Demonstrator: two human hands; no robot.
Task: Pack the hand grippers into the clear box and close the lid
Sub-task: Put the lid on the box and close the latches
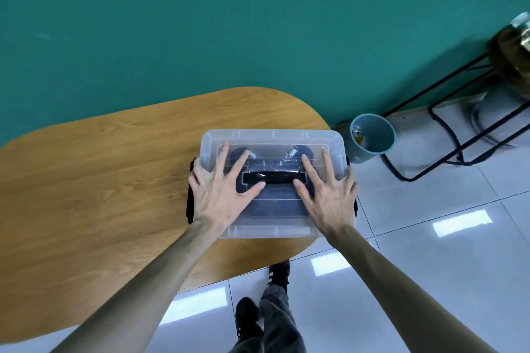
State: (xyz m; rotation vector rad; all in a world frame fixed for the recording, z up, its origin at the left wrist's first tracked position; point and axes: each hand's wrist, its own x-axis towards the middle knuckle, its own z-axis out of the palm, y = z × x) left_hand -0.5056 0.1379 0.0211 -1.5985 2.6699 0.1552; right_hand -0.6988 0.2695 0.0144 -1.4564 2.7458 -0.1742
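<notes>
Hands flat on lid (272, 139) of clear box (269, 231) at frame centre, right end of wooden table (100, 166). Left hand (218, 195) and right hand (327, 195) both spread open, fingers splayed, gripping nothing. Hand grippers (289, 156) visible inside through lid, behind black handle (271, 176). Blue bin (372, 137) just right.

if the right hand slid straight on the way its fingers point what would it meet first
Probably nothing on the lid: the right hand lies flat on it, fingers aimed at its far edge. Past that is bare table, then the green wall.
</notes>
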